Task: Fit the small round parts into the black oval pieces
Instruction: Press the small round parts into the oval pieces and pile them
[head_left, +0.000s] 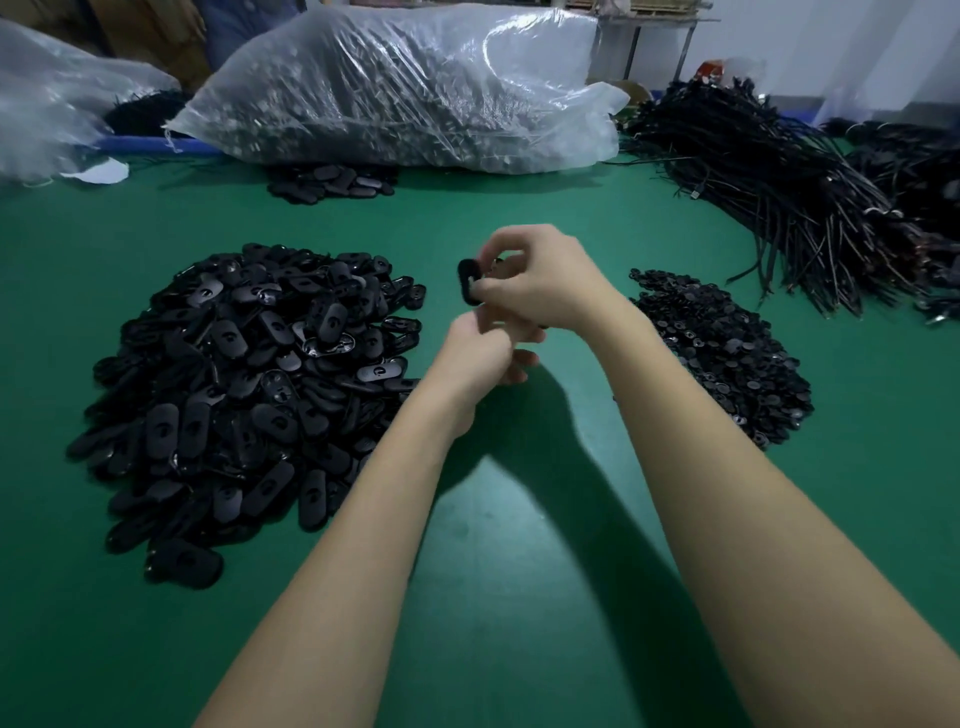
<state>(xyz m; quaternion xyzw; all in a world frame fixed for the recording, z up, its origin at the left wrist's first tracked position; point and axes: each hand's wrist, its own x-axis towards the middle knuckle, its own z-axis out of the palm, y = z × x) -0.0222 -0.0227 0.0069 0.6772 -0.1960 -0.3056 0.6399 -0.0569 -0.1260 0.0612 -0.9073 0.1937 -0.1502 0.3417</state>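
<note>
Hands meet above the middle of a green table (519, 597), and we see both forearms reaching in from the near edge. Our right hand (540, 283) pinches one black oval piece (469, 280) upright between curled fingers and thumb, lifted clear of the surface. Our left hand (475, 361) sits just below it with fingers curled; we cannot tell what, if anything, it holds. A large heap of oval pieces (244, 389) lies to the left, near the left forearm. A smaller heap of small round parts (727, 358) lies to the right, beside the right forearm. Open green surface runs between the heaps and toward us. Along the far edge sit a full clear plastic bag (395, 88) and a bundle of black cables (779, 202).
</note>
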